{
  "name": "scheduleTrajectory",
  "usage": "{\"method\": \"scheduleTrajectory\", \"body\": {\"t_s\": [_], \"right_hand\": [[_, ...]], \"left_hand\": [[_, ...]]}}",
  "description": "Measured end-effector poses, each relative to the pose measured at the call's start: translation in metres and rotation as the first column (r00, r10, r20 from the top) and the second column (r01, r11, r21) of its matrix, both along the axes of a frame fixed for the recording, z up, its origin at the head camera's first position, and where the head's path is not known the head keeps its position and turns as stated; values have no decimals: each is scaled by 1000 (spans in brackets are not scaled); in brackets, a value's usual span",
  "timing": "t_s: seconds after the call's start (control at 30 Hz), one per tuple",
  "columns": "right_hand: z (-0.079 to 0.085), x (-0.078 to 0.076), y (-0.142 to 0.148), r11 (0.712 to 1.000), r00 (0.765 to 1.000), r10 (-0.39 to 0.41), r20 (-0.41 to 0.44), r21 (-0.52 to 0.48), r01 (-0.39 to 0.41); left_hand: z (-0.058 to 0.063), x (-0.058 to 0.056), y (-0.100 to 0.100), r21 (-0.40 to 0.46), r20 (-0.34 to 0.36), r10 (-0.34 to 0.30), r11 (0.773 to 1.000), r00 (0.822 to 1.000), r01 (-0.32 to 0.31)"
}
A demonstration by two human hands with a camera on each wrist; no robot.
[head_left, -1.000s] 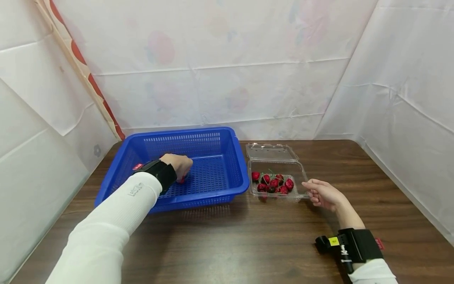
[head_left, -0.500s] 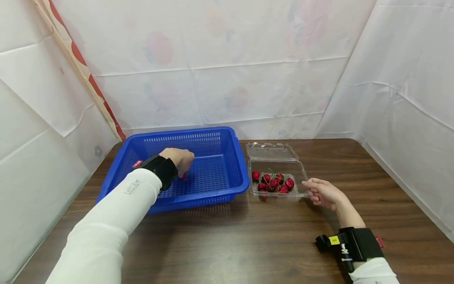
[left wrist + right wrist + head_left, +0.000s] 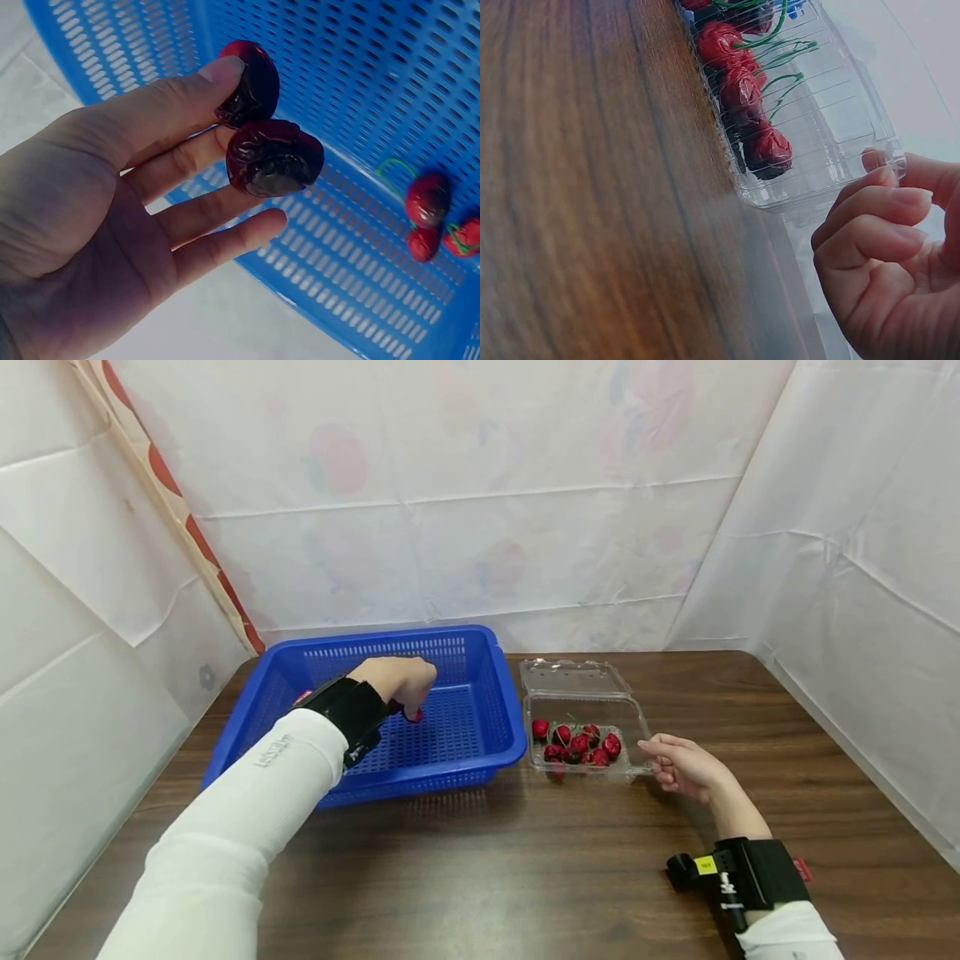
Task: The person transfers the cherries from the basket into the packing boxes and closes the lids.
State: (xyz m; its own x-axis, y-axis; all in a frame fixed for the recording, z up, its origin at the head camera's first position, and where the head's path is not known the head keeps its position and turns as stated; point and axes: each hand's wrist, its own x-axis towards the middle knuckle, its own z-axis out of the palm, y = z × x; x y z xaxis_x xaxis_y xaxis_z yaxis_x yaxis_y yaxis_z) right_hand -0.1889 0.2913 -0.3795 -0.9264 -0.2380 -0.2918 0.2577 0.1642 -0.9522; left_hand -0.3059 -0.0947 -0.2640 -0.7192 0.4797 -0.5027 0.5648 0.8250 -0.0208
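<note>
**Left hand [image 3: 397,678] had two dark cherries over the blue basket [image 3: 450,773]**

Upper cherry [image 3: 261,86]: glossy, red at the top end going near-black. My thumb pinched it against my fingers. Lower cherry [image 3: 271,157]: dark maroon, wrinkled, blackened end toward the wrist cam; couldn't tell which fingertip carried it.

Right hand [image 3: 692,772]: thumb and forefinger pinched the near right corner of the clear box [image 3: 600,712], other fingers curled. Box sat on the wood table [image 3: 465,877], lid [image 3: 573,679] open at the back, red cherries [image 3: 580,745] inside.

View diffs: head cam gave just a red patch under my left fingers. Left wrist cam got both held cherries nearly whole, plus loose cherries [image 3: 427,199] in the basket, which my left arm and hand hid from the head. Right wrist cam brought out green stems [image 3: 787,49] and crinkled skins; head had the lid in full.
</note>
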Motion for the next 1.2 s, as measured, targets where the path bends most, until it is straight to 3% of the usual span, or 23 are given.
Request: {"method": "scheduleTrajectory", "body": {"t_s": [0.13, 0.5, 0.93, 1.2], "right_hand": [[1, 0, -1, 1000, 1000, 3, 3, -6, -3], [2, 0, -1, 1000, 1000, -13, 15, 4, 13], [2, 0, -2, 1000, 1000, -8, 17, 1, 8], [1, 0, -3, 1000, 1000, -9, 11, 6, 9]], "left_hand": [[5, 2, 4, 12, -33, -37, 999, 999, 37], [24, 12, 15, 125, -66, -64, 990, 996, 72], [42, 26, 30, 305, -125, -70, 947, 990, 105], [48, 36, 40, 358, -221, -58, 924, 974, 136]]}}
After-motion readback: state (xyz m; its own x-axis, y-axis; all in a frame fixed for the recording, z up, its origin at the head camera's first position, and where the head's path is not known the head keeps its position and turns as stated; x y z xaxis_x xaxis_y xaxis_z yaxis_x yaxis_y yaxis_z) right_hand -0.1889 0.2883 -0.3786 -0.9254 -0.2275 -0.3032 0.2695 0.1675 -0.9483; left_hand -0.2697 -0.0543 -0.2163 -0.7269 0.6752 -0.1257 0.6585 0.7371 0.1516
